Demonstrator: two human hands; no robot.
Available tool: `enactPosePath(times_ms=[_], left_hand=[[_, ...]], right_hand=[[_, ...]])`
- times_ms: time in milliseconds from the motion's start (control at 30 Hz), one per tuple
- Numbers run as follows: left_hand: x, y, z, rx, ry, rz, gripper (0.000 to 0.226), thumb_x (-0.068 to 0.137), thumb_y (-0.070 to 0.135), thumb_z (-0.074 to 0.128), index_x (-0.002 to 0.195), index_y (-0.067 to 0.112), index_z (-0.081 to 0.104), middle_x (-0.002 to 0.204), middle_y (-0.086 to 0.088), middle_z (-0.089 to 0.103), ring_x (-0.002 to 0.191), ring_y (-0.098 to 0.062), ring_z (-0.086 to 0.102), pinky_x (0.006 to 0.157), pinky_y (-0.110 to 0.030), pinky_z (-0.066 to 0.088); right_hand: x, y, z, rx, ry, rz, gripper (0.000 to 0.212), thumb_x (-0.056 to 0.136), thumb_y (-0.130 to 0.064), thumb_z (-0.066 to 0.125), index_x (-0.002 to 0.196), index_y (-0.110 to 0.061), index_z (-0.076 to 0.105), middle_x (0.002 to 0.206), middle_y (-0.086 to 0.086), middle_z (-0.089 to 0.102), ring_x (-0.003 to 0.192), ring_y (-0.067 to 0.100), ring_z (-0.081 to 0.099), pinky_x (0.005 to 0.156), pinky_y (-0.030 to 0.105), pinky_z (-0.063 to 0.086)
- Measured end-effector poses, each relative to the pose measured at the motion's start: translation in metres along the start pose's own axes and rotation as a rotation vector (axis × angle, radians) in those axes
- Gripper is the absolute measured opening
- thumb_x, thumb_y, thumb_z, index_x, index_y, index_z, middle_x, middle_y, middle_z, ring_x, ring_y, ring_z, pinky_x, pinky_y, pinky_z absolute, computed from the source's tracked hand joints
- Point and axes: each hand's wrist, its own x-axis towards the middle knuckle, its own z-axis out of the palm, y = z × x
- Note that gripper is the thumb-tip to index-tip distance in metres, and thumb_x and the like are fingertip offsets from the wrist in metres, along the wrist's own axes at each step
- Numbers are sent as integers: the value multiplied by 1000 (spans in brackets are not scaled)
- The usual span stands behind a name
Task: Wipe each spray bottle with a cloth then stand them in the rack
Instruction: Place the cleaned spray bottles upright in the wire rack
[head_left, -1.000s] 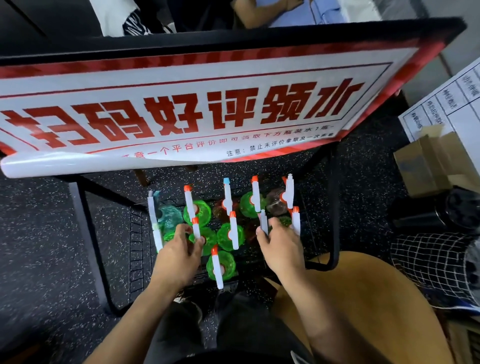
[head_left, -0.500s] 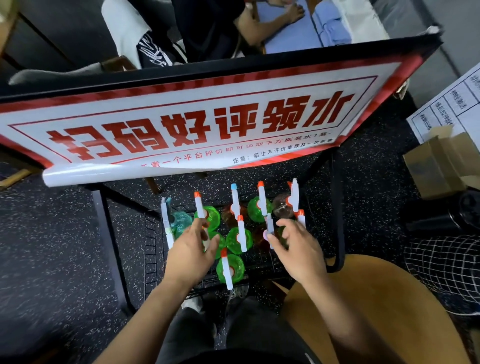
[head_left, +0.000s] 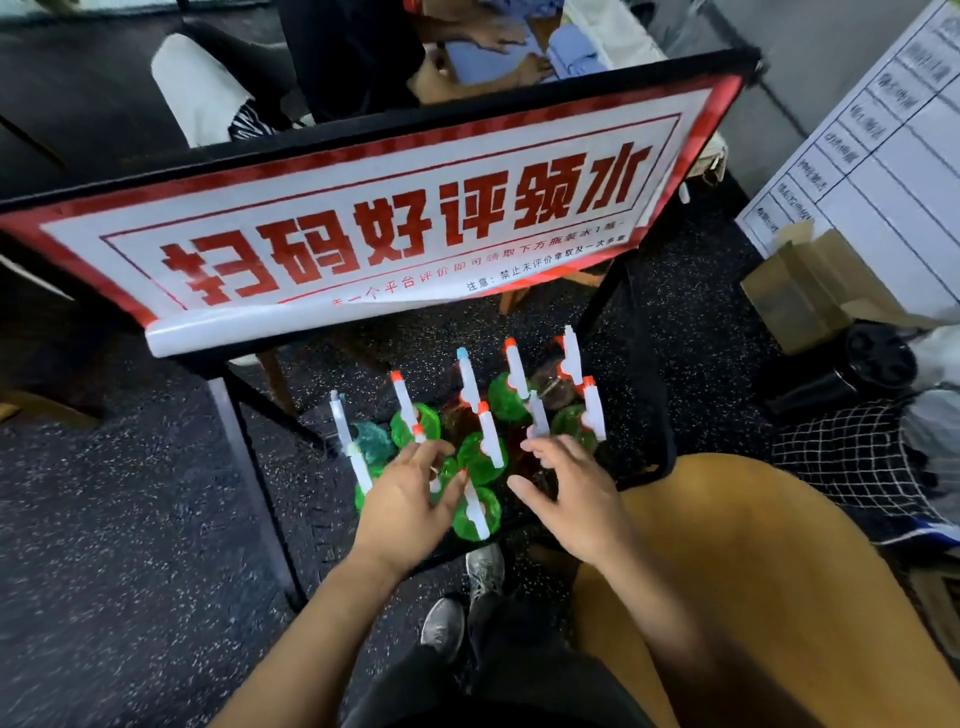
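Several spray bottles (head_left: 480, 457) stand upright in a black wire rack (head_left: 644, 426) under a large sign; most are green, one teal (head_left: 371, 441), a couple reddish, all with white trigger heads tipped orange or blue. My left hand (head_left: 410, 499) hovers above the front-left bottles with fingers spread and holds nothing. My right hand (head_left: 569, 488) hovers over the front-right bottles, fingers spread too, just short of a white nozzle (head_left: 537, 415). No cloth is in view.
A white and red sign board (head_left: 395, 223) tilts over the rack's far side. A tan rounded seat (head_left: 769, 582) is at my right, a cardboard box (head_left: 810, 286) and black tub (head_left: 872, 364) beyond it. Another person sits behind the sign.
Both hands have let go of the nozzles they touched and lifted back toward me, fingers spreading. The camera has tilted up, showing more of the room behind the sign.
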Motion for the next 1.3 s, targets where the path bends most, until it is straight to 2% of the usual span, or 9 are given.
enactPosePath(times_ms=[133, 300, 433, 633, 733, 833, 933, 1133, 1300], left_hand=[[-22, -2, -2, -2, -29, 60, 38, 101, 37, 69, 132, 17, 64, 121, -4, 67, 96, -22, 66, 86, -38, 58], [-45, 7, 8, -7, -96, 126, 36, 102, 37, 68, 133, 20, 61, 118, 3, 64, 101, -21, 66, 89, -38, 58], [-59, 19, 29, 5, -176, 213, 35, 101, 36, 68, 131, 20, 62, 118, 0, 66, 98, -21, 67, 87, -38, 58], [-80, 53, 69, -6, -308, 348, 41, 96, 42, 68, 131, 20, 65, 109, 6, 64, 96, -17, 65, 84, -40, 58], [-91, 79, 97, 13, -414, 426, 42, 95, 45, 66, 132, 24, 64, 110, 12, 61, 103, -16, 66, 88, -39, 59], [-101, 101, 127, 61, -504, 488, 36, 98, 37, 70, 132, 28, 63, 111, 11, 62, 104, -17, 65, 90, -40, 58], [-115, 125, 159, 115, -585, 556, 29, 100, 39, 67, 127, 29, 62, 106, 11, 60, 100, -15, 62, 85, -38, 55], [-161, 163, 228, 181, -751, 612, 38, 102, 43, 65, 137, 27, 60, 118, 8, 61, 109, -12, 60, 92, -35, 52], [-209, 177, 299, 263, -907, 660, 42, 102, 45, 63, 139, 26, 59, 114, 11, 57, 102, -12, 60, 85, -34, 50]], right_hand=[[-29, -12, 15, -13, 44, 34, 48, 99, -59, 58, 141, -36, 54, 139, -14, 51, 124, 7, 57, 95, 35, 51], [-81, -16, 30, 9, 127, 82, 46, 99, -55, 61, 138, -32, 58, 128, -16, 54, 116, 3, 57, 85, 26, 47], [-123, -3, 41, 86, 209, 146, 48, 95, -58, 60, 133, -29, 62, 123, -12, 58, 112, 9, 60, 91, 34, 53], [-187, 20, 38, 153, 281, 321, 56, 93, -62, 55, 138, -28, 59, 132, -9, 56, 124, 16, 58, 102, 42, 51], [-226, 37, 34, 152, 346, 460, 52, 95, -56, 58, 139, -29, 57, 137, -6, 58, 129, 23, 53, 101, 35, 43], [-262, 56, 28, 166, 359, 575, 50, 96, -57, 61, 141, -35, 54, 143, -7, 54, 125, 23, 58, 97, 39, 50], [-300, 79, 31, 195, 394, 648, 59, 91, -71, 53, 139, -37, 54, 138, -8, 53, 111, 23, 67, 89, 44, 58], [-377, 129, 44, 203, 451, 781, 52, 97, -59, 62, 142, -32, 54, 137, -7, 55, 119, 15, 61, 89, 31, 51], [-442, 183, 85, 324, 439, 889, 51, 95, -59, 66, 135, -28, 60, 129, -3, 59, 114, 23, 62, 89, 37, 51]])
